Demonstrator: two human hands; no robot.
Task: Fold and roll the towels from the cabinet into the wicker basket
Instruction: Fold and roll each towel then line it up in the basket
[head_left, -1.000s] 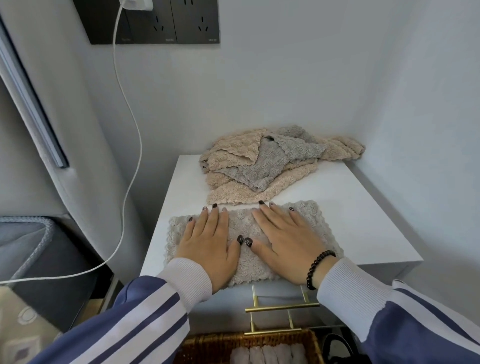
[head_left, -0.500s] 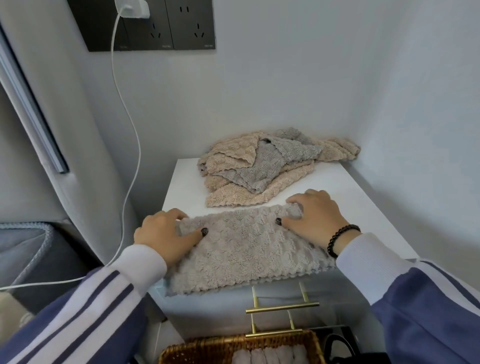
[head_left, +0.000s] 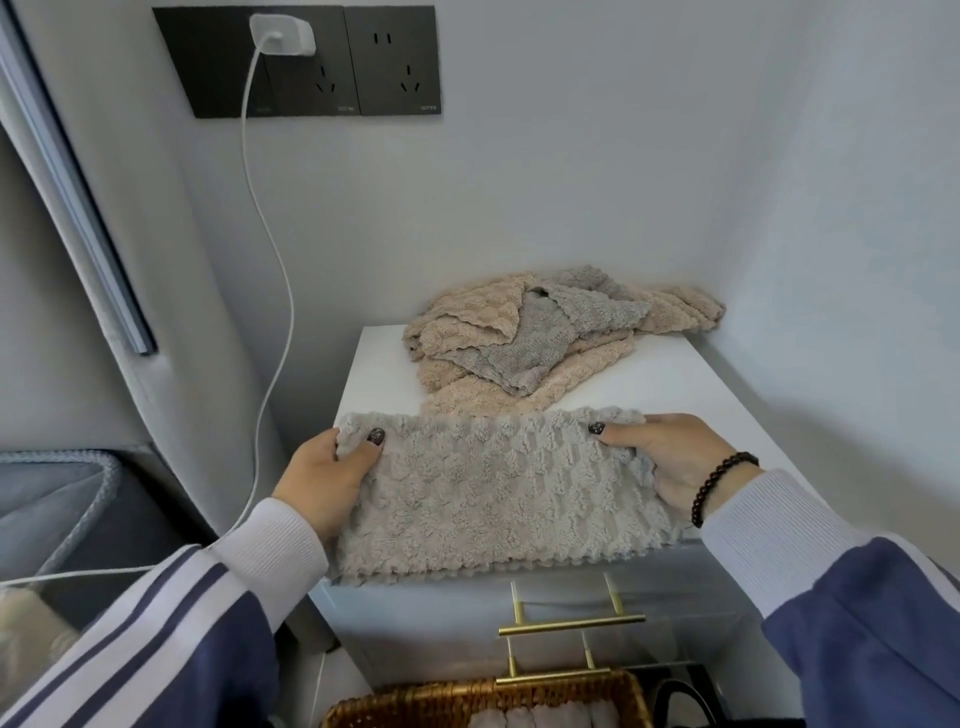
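Observation:
A folded grey towel lies across the front of the white cabinet top, its near edge hanging a little past the front. My left hand grips the towel's far left corner, thumb on top. My right hand grips the far right corner the same way. Behind it sits a loose pile of beige and grey towels. The wicker basket stands on the floor below the cabinet front, with rolled towels showing inside.
Gold drawer handles stick out from the cabinet front above the basket. A white charger cable hangs from a wall socket down the left side. Walls close in behind and on the right. A grey cushioned seat is at the left.
Both hands went from lying flat on the middle of the towel to its two far corners, which they now grip. The towel's far edge has lifted slightly toward me.

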